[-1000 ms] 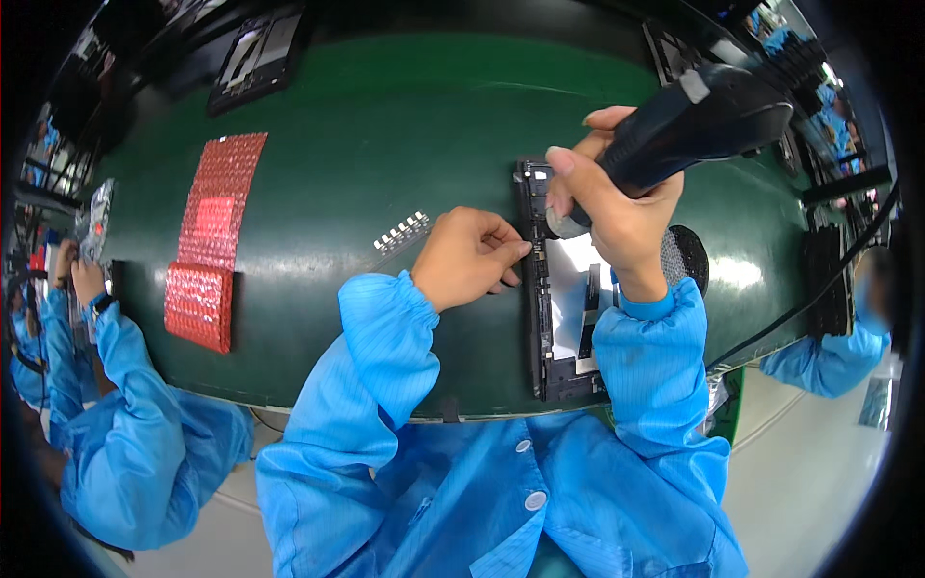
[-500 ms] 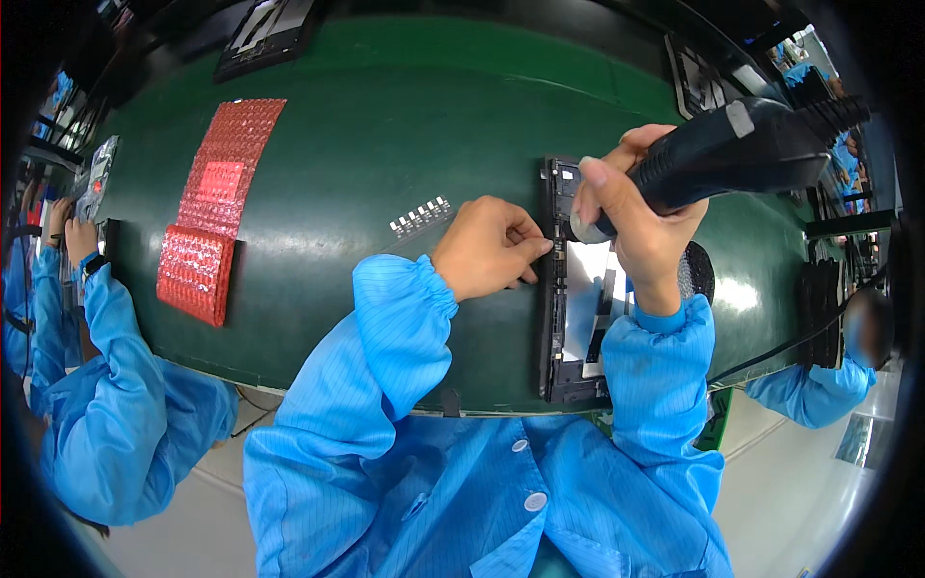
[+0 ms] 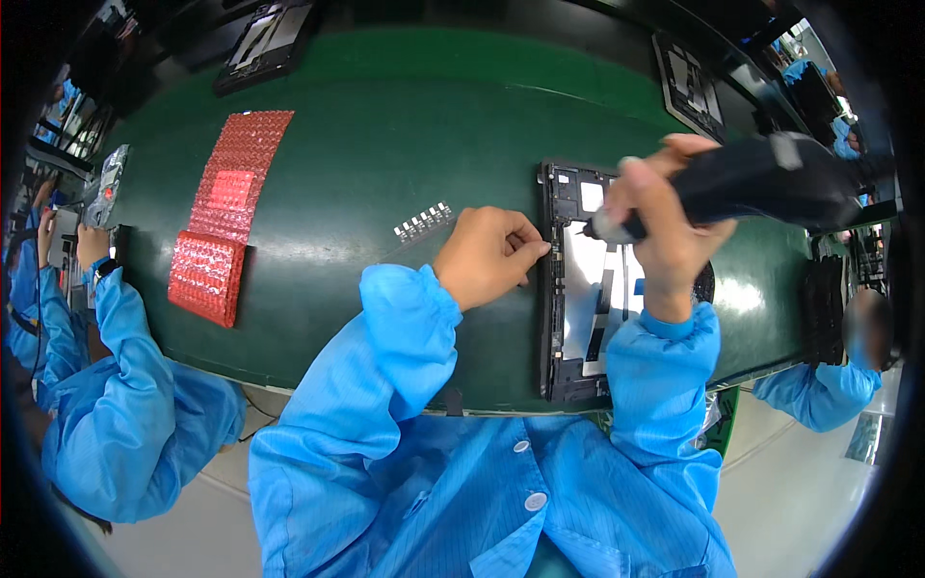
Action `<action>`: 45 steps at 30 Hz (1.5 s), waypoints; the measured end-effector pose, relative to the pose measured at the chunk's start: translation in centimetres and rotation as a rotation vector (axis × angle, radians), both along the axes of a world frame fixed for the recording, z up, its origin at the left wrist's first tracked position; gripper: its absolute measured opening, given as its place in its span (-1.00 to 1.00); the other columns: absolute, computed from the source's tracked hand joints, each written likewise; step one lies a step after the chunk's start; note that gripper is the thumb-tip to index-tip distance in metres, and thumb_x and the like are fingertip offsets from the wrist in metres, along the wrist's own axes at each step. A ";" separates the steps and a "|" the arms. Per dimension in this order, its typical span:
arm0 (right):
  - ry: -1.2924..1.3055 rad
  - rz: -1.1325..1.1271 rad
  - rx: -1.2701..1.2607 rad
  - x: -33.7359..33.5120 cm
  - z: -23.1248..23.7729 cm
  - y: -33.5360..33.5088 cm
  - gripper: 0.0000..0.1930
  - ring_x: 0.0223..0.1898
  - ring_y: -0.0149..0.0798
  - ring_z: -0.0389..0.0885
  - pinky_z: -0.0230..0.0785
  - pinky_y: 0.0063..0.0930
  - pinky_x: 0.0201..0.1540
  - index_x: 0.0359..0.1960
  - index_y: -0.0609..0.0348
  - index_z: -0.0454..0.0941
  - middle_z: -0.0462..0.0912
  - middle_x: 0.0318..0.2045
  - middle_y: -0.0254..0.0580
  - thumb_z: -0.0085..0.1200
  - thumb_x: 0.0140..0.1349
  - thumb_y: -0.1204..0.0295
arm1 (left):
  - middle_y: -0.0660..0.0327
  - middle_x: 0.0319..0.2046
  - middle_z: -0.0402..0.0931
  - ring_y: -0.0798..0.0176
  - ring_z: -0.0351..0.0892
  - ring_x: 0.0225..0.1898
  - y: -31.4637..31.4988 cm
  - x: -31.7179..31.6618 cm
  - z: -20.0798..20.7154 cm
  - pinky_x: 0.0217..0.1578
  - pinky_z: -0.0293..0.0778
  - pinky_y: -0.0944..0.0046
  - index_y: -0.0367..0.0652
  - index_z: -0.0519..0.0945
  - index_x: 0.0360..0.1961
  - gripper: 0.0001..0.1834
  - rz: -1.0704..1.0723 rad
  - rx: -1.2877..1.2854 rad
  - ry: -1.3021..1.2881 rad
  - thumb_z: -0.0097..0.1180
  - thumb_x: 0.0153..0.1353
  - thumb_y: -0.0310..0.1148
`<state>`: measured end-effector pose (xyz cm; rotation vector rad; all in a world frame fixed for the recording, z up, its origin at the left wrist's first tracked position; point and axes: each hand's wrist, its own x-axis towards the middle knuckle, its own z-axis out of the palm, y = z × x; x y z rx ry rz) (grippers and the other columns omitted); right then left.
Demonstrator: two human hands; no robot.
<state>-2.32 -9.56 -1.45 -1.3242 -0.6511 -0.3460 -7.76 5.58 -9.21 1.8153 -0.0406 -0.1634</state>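
Observation:
An opened tablet-like device [image 3: 581,289] with a dark frame and silver inner plate lies before me, slightly right of centre. My left hand [image 3: 489,252] is at its left edge, thumb and forefinger pinched together; anything between them is too small to make out. My right hand [image 3: 667,226] is wrapped round a black electric screwdriver [image 3: 761,183], held tilted over the device. Its tip points down and left above the silver plate, apart from the left fingers. A clear strip with several small white tabs [image 3: 422,223] lies left of my left hand.
Red bubble wrap [image 3: 231,197] lies at the left of the green table [image 3: 385,125]. Other opened devices stand at the far left [image 3: 265,43] and far right [image 3: 689,85]. Co-workers in blue smocks sit left [image 3: 125,414] and right [image 3: 819,395].
My right hand has moved the screwdriver right and slightly toward me, away from the device's left edge. My left hand keeps its pinch there. The view has shifted slightly.

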 end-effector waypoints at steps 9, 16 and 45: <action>0.025 -0.287 0.063 -0.8 0.1 -8.5 -0.63 -0.64 -0.39 0.44 0.33 -0.50 -0.51 -0.04 0.27 0.34 0.47 -0.63 -0.24 0.11 0.09 0.64 | -0.02 -0.08 0.53 -0.01 0.49 0.05 -7.6 -10.4 -1.2 0.11 0.37 0.02 -0.32 0.57 -0.18 -0.67 -0.273 0.535 -1.011 0.10 0.00 -0.39; 0.060 -0.229 0.120 -2.4 -1.2 -9.2 -0.63 -0.63 -0.40 0.41 0.32 -0.50 -0.51 -0.02 0.27 0.30 0.44 -0.60 -0.26 0.07 0.12 0.67 | -0.01 -0.16 0.50 -0.04 0.49 -0.08 -3.2 -0.1 -1.0 0.02 0.41 0.06 -0.30 0.51 -0.18 -0.64 -0.087 0.750 -1.041 0.15 -0.06 -0.41; 0.279 -0.204 -0.037 -3.2 -3.8 -8.1 -0.64 -0.66 -0.53 0.41 0.23 -0.69 -0.60 -0.09 0.25 0.38 0.45 -0.63 -0.37 0.16 0.07 0.70 | 0.13 -0.41 0.54 0.24 0.53 -0.42 5.2 -5.8 0.9 -0.43 0.45 0.26 -0.25 0.62 -0.39 -0.68 0.466 0.746 -0.142 0.40 -0.10 -0.26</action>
